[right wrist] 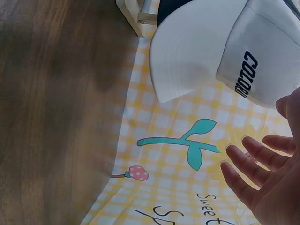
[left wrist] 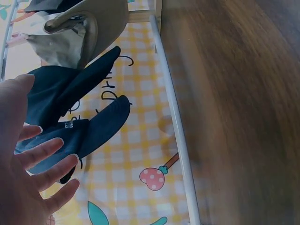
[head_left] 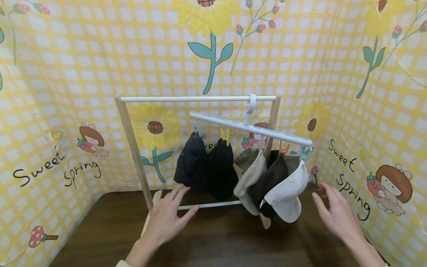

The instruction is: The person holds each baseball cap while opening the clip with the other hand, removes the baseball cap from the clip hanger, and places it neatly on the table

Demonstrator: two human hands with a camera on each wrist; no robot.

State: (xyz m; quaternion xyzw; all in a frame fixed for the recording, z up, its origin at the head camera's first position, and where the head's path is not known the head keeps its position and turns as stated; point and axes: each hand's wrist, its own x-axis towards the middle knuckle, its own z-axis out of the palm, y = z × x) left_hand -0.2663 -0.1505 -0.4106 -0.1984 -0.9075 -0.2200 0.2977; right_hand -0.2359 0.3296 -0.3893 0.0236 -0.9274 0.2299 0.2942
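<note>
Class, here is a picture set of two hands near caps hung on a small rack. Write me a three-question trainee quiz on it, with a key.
1. True or false: the right hand grips the white cap.
2. How many caps hang from the white clip hanger? A) three B) five C) seven
3. Fill in: the left hand is spread open above the dark wooden ____, in front of the navy cap.

Key
1. False: its fingers are straight and apart from the cap.
2. B
3. table

bare table (head_left: 213, 241) before the rack (head_left: 133, 148), hanging caps (head_left: 287, 193) crowding its right
</note>
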